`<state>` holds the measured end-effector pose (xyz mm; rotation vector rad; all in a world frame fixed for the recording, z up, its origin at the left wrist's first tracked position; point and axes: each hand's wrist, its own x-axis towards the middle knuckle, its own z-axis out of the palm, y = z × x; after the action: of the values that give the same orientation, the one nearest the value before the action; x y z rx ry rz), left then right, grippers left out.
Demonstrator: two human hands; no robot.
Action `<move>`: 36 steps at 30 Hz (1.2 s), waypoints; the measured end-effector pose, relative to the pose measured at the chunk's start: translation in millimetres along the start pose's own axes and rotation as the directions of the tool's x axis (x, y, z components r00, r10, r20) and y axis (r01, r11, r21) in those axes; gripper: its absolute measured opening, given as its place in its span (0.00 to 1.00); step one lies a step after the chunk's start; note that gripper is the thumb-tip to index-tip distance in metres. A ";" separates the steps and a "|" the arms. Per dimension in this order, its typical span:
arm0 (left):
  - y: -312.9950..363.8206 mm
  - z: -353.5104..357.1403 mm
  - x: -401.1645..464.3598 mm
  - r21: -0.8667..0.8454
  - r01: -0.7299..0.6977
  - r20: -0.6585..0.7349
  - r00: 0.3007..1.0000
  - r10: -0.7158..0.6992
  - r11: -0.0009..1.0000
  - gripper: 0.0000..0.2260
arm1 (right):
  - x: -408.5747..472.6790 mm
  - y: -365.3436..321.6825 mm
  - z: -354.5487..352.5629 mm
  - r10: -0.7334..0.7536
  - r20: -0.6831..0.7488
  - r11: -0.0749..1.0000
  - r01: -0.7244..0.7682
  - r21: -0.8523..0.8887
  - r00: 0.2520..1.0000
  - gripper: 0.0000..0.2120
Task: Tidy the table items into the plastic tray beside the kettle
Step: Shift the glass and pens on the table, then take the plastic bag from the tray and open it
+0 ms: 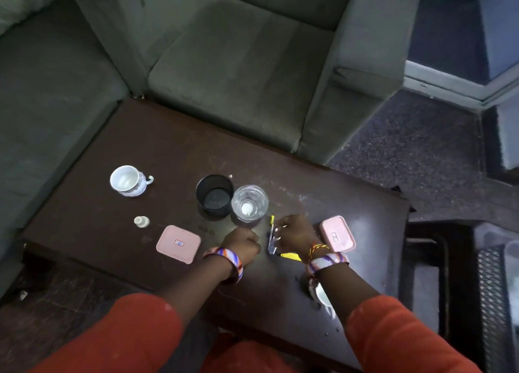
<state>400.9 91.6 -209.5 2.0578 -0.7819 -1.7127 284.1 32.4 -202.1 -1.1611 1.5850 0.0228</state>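
Nearest, orange sleeves reaching over the dark counter, a white cup tucked under the right forearm. Left hand curled into a loose fist, resting on the counter, holding nothing visible. Right hand down on a clear wrapper, fingers pinching its top edge, a yellow item poking out just below the wrist. Just right of that hand, a pink box; left of the fist, a pink lid lying flat. Further left, a small pale stopper. Beyond the hands, a glass touching a black mesh cup. Far left, a white mug standing alone. Behind the counter, a grey sofa. Tray and kettle not made out.
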 end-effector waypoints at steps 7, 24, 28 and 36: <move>78.6 75.0 -52.0 0.393 -0.308 0.275 0.939 0.209 0.867 0.10 | -76.6 39.8 -73.7 -0.089 -0.049 0.993 0.085 -0.083 0.995 0.14; 252.2 451.5 -102.7 0.170 -0.357 0.487 0.841 0.236 0.919 0.06 | -188.0 228.9 -455.5 0.041 -0.525 0.994 0.018 0.107 0.850 0.14; 229.6 506.7 -68.0 0.371 -0.226 0.416 0.908 0.057 0.901 0.20 | -172.3 302.0 -495.1 0.135 -0.375 0.989 -0.103 0.103 0.917 0.17; 205.2 553.8 -31.2 0.422 -0.169 0.376 0.926 -0.002 0.891 0.19 | -127.0 404.5 -505.1 0.216 -0.096 0.968 -0.226 -0.109 0.972 0.22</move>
<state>-181.6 -6.9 -179.3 1.9421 -1.4900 -2.0473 -371.1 41.7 -127.9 -1.0826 1.8024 0.2207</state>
